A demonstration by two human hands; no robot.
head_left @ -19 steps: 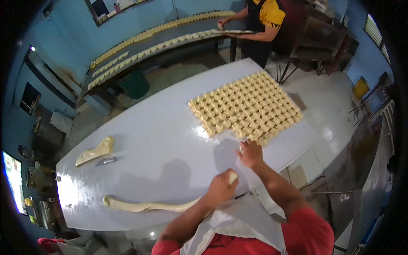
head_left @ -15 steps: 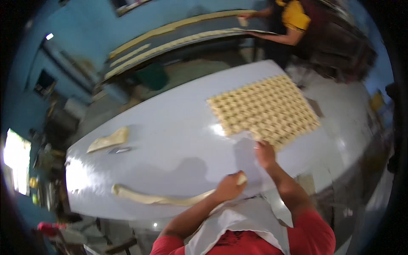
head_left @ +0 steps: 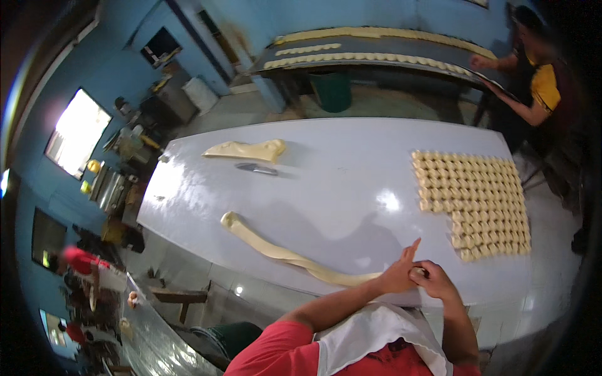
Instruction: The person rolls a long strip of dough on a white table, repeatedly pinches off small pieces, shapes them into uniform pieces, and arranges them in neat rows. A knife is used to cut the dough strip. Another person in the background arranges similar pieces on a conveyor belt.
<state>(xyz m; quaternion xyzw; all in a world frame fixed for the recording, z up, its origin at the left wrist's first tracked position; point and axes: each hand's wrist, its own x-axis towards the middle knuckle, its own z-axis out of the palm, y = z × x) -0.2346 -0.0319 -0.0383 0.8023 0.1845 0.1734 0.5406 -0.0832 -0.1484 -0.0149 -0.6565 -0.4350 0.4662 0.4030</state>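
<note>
A long pale dough rope lies along the near side of the white table. Its right end runs into my left hand, which is closed round it with a finger or two stretched out. Pressed up against that hand is my right hand, its fingers closed at the rope's end; the dough between them is mostly hidden. To the right, small dough pieces stand in close rows, forming a block with a step in its near left side. A larger dough slab and a knife lie far left.
The white table reaches from the window side to the dough block. Behind it, a co-worker holds a tray at a long dark bench with dough rows. A green bin stands beneath. Another metal table is lower left.
My right hand has come back from the near edge of the dough block to meet my left hand at the rope's end. The view has swung left.
</note>
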